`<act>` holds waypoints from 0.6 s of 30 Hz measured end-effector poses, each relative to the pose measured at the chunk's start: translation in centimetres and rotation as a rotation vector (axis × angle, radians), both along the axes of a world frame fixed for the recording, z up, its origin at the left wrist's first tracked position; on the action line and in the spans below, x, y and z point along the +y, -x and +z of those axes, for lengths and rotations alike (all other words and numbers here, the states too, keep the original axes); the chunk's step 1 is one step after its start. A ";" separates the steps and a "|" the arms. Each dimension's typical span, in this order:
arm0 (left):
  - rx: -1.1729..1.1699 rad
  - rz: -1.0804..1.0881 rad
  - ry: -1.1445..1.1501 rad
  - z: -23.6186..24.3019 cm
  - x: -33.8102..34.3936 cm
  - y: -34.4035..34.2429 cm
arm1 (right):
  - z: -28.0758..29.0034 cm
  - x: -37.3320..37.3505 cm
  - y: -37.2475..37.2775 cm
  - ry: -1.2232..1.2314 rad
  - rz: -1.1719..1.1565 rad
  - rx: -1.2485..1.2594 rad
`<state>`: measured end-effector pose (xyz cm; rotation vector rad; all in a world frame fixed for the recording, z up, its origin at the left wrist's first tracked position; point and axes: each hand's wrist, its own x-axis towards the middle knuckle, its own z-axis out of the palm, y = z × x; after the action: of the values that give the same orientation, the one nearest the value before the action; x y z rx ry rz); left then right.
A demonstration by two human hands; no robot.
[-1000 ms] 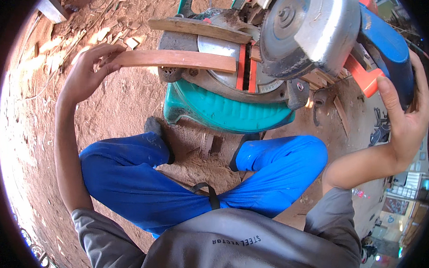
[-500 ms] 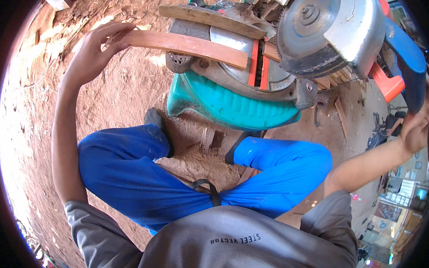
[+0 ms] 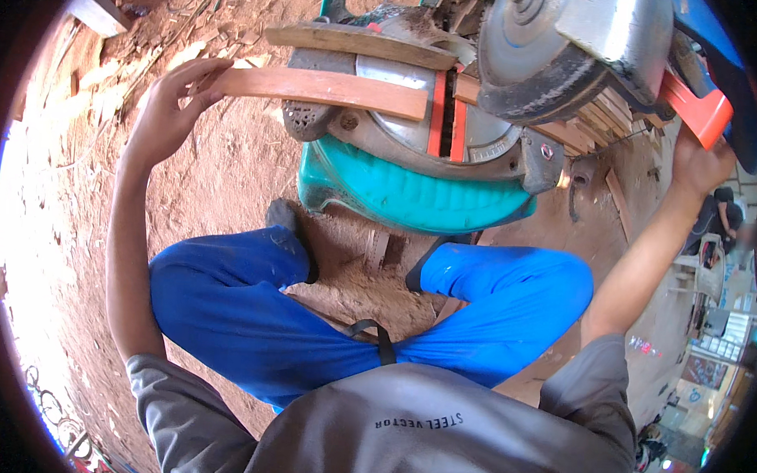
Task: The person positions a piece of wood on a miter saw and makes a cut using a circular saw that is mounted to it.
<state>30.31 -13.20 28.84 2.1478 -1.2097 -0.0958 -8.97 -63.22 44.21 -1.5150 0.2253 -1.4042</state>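
My left hand [image 3: 173,104] pinches the left end of a reddish wooden strip [image 3: 325,88]. The strip's other end lies on the mitre saw's round metal table [image 3: 390,130], just left of the orange-edged slot [image 3: 448,114]. On the right, my right hand [image 3: 702,164] is closed at the saw's blue handle [image 3: 745,124], close under its orange lever [image 3: 698,110]; its fingers are partly hidden. The saw head with its toothed blade [image 3: 527,50] is raised above the table, right of the strip. An old wooden board [image 3: 360,44] stands along the back of the table.
A turquoise plastic stool [image 3: 413,192] supports the saw. Wood offcuts [image 3: 595,119] are stacked behind it on the right. My bent legs in blue trousers [image 3: 226,302] flank the dirt floor [image 3: 205,180]. At far right another person [image 3: 723,215] is near a white chair [image 3: 709,269].
My right hand has shifted inward and sits lower against the saw handle and lever. My left hand still holds the strip on the table. The view has shifted slightly.
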 end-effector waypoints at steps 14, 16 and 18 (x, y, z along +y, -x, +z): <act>-0.037 -0.023 -0.017 1.2 -0.8 0.8 | -12.6 2.8 1.5 0.130 0.188 1.359; -0.060 -0.060 0.016 1.6 -1.4 1.1 | -13.0 2.4 2.9 0.149 0.215 1.273; -0.068 -0.072 -0.024 1.9 -2.1 1.7 | -13.2 3.2 3.9 0.072 0.209 1.157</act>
<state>28.59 -15.26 30.72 2.1435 -1.3314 -0.0687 -12.83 -60.06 31.03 -2.1853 0.6880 -0.2391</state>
